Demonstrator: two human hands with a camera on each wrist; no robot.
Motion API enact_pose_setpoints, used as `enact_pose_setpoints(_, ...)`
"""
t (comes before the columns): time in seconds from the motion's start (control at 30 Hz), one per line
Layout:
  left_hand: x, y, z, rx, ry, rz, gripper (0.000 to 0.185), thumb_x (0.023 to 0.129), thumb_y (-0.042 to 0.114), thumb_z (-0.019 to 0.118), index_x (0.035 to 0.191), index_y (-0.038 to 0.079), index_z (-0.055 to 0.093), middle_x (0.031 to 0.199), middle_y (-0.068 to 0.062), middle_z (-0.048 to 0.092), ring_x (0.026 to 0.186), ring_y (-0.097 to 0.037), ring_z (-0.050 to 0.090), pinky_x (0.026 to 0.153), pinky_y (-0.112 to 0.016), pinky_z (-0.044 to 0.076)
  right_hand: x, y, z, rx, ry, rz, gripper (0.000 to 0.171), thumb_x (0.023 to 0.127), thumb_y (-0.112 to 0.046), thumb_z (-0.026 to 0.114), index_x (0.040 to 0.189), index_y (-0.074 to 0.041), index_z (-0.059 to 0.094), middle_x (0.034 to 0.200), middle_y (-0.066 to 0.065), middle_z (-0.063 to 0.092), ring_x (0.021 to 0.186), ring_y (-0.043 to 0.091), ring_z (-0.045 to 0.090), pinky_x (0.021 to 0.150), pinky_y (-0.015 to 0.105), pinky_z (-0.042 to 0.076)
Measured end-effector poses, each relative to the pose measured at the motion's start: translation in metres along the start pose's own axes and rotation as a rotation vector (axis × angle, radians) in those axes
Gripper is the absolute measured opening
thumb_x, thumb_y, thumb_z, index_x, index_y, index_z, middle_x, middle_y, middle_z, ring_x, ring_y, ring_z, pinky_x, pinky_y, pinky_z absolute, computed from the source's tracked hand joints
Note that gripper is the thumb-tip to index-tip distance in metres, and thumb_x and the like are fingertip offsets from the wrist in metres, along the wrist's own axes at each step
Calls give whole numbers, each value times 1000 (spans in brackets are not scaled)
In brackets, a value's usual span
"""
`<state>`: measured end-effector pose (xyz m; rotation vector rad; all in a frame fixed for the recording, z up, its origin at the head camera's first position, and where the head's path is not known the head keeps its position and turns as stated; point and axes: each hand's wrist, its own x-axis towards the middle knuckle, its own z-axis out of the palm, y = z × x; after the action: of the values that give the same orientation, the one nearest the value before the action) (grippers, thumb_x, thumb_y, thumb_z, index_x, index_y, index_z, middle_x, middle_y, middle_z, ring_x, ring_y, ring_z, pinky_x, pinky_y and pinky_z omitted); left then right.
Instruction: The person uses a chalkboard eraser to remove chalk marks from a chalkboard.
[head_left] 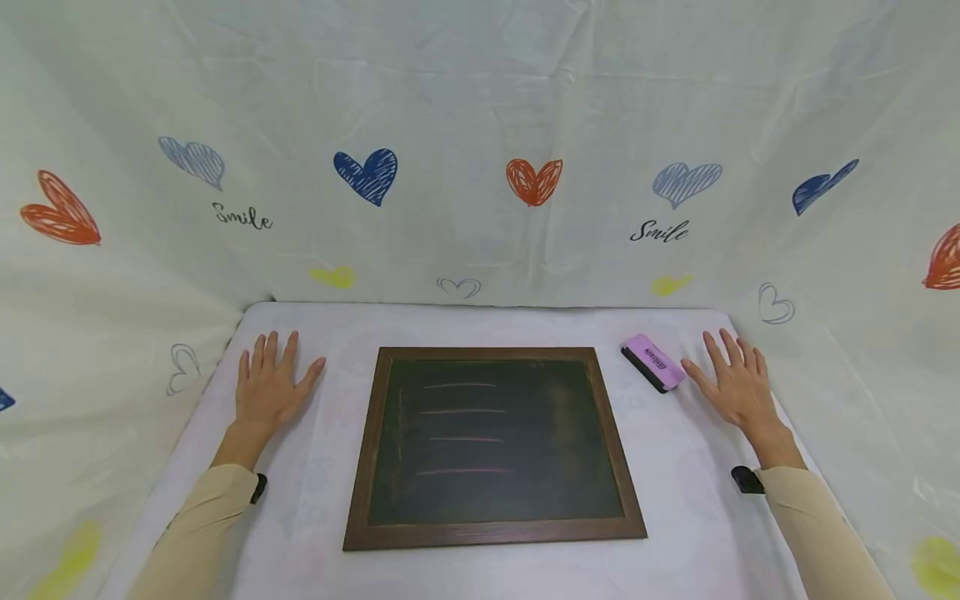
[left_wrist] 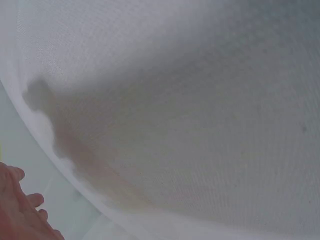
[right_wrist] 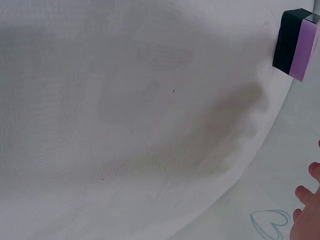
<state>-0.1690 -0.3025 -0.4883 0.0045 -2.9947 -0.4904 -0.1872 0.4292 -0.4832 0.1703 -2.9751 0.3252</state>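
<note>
A wood-framed chalkboard lies flat on the white-covered table, with several pale chalk lines on its left half. To its upper right rests a purple eraser with a dark felt side; the right wrist view shows the same eraser at its top right. My left hand, fingers spread, is left of the board and holds nothing. On the other side my right hand is also spread and empty, its thumb tip close beside the eraser. Fingers of each hand appear at the edge of its wrist view.
A pale curtain printed with hearts and the word "Smile" hangs behind the table and along both sides. Each wrist carries a dark band; the right one shows at the sleeve.
</note>
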Motion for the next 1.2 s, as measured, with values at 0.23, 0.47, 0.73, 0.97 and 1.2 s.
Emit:
enact_pose_setpoints(0.23,1,4,-1,-15,73,10,71,108,45,40,153,-9,30,155,-40,23,146,-58,14,117,-67,6,4,0,1,1,81,-21,78,104,-54,45,157,1,31,159,34,26,141,59,22,118,67,5)
enact_pose_setpoints(0.47,0,13,-1,-67,222,21,58,108,31,48,142,-15,42,140,-42,39,130,-60,35,107,-68,27,6,-1,0,46,188,-62,67,104,-44,53,146,7,42,146,37,39,132,59,33,115,68,16)
enact_pose_setpoints(0.73,-1,25,-5,-188,196,-65,59,109,35,45,143,-13,44,139,-39,43,127,-57,41,103,-67,34,8,-5,1,127,330,-103,54,98,-28,66,134,10,54,135,36,53,125,58,44,109,69,26)
enact_pose_setpoints(0.97,-3,34,-6,-332,149,-136,60,110,37,42,145,-12,44,142,-36,43,130,-52,43,104,-65,35,11,-13,4,198,376,-107,52,95,-23,71,133,10,56,132,35,55,123,55,46,108,67,30)
enact_pose_setpoints(1.2,-7,44,-5,-469,127,-129,51,110,26,46,144,-12,47,132,-33,51,118,-46,53,98,-57,43,13,-20,10,243,438,-143,50,90,-16,74,129,11,59,126,37,57,117,57,51,99,68,36)
